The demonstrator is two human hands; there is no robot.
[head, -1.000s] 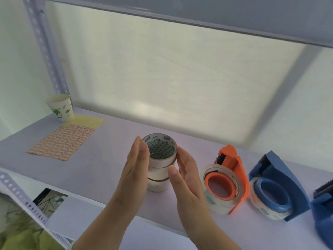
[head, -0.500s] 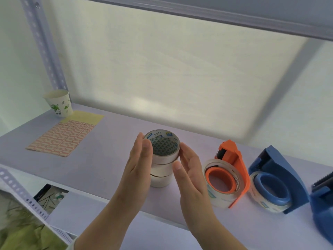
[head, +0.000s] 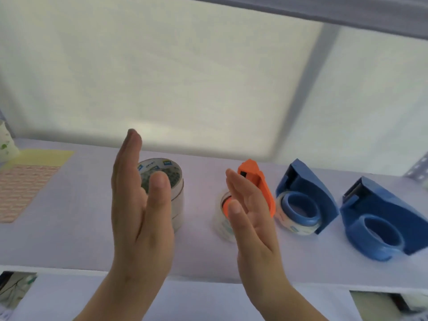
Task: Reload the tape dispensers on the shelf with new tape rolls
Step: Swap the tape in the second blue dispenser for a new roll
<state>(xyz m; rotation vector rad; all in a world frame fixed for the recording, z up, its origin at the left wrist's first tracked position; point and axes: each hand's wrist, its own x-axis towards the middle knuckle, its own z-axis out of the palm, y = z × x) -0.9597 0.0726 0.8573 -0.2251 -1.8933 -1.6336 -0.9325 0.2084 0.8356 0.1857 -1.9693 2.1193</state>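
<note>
A stack of tape rolls [head: 177, 198] stands upright on the pale shelf [head: 76, 228], partly hidden behind my left hand [head: 139, 205]. That hand is flat, fingers straight, holding nothing. My right hand [head: 250, 214] is also flat and empty, apart from the stack, and covers much of the orange dispenser [head: 259, 184] with its tape roll. Right of it sit a blue dispenser [head: 308, 195] holding a roll, then a second blue dispenser [head: 382, 218].
A sheet of pink labels [head: 20, 188] on yellow backing lies at the left, with a paper cup [head: 5, 142] at the left edge. The shelf's front edge [head: 208, 278] runs below my wrists. A shelf board hangs overhead, and a metal post [head: 416, 170] stands far right.
Both hands have drawn back from the tape stack and spread apart; the right hand moved right in front of the orange dispenser. The view has shifted right, showing the second blue dispenser whole.
</note>
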